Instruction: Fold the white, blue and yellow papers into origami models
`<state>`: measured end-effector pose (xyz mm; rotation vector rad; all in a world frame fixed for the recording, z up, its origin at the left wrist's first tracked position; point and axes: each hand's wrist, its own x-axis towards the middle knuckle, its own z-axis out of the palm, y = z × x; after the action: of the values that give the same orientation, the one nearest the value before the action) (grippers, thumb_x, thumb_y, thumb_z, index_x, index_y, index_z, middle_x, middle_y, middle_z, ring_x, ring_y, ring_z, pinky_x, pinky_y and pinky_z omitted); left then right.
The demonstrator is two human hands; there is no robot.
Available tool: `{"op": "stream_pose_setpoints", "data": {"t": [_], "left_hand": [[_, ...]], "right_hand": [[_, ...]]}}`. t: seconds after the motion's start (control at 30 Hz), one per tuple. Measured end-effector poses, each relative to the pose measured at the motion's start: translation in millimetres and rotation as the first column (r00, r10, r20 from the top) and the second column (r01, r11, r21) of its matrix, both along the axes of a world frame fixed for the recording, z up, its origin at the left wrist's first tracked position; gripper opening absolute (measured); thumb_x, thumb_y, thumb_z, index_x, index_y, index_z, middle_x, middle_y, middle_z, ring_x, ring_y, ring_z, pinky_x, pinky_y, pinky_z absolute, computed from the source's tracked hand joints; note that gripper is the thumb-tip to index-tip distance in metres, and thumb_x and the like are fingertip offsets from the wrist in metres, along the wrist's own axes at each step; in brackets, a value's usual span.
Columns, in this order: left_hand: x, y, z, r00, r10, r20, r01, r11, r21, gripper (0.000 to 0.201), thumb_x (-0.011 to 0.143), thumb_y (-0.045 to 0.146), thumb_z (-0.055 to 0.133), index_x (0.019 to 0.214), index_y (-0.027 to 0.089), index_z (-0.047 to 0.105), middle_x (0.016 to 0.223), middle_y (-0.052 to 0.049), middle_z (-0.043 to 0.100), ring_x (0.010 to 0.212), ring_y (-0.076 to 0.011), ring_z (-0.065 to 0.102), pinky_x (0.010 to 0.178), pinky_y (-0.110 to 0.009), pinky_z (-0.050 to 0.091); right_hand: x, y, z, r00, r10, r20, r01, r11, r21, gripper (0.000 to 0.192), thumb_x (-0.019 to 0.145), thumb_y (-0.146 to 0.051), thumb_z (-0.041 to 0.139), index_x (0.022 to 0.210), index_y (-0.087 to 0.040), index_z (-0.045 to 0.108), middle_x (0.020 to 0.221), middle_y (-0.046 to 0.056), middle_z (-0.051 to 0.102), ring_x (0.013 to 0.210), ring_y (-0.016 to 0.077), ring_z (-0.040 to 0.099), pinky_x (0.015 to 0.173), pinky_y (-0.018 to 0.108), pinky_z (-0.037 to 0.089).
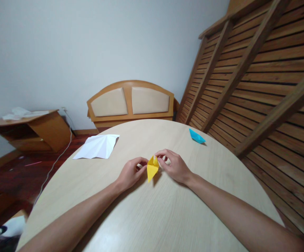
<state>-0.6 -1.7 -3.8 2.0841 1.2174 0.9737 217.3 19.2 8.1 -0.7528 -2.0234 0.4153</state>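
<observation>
Both hands, left (129, 172) and right (173, 165), pinch a yellow fold (152, 168) at its far corners, apparently resting on the surface (152, 213); white sheet (98, 146) far left, blue boat (196, 136) far right.

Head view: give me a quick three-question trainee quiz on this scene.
1. True or false: both hands pinch the yellow paper.
2. Which lies nearer the left hand: A) white paper, B) blue paper boat?
3. What do the papers rest on?

Key:
1. True: left hand and right hand pinch the yellow paper.
2. A: white paper; the blue paper boat lies on the right.
3. The table.
</observation>
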Motion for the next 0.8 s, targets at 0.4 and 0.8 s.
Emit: {"op": "stream_pose_setpoints", "data": {"t": [0.4, 0.8], "left_hand": [[0.7, -0.8, 1.1, 1.000, 0.001, 0.001, -0.001, 1.000, -0.010, 0.020, 0.091, 0.027, 0.053, 0.100, 0.017, 0.068, 0.095, -0.006, 0.073, 0.083, -0.0172, 0.067, 0.067, -0.026, 0.054], [1.2, -2.9, 4.8, 1.000, -0.012, 0.012, 0.012, 1.000, -0.001, 0.020, 0.091, 0.029, 0.054, 0.099, 0.017, 0.069, 0.093, -0.006, 0.073, 0.081, -0.0167, 0.067, 0.065, -0.026, 0.055]], "right_hand": [[3.2, 1.3, -1.6, 0.998, 0.041, 0.041, -0.041, 0.999, 0.012, 0.017, 0.087, -0.010, 0.057, 0.098, -0.023, 0.058, 0.097, 0.002, 0.068, 0.087, 0.0171, 0.062, 0.076, 0.031, 0.049], [8.1, 4.1, 5.1, 0.982, 0.109, 0.156, -0.133, 0.980, 0.147, 0.020, 0.088, -0.010, 0.055, 0.101, -0.024, 0.061, 0.099, 0.004, 0.069, 0.095, 0.0202, 0.063, 0.086, 0.037, 0.051]]}}
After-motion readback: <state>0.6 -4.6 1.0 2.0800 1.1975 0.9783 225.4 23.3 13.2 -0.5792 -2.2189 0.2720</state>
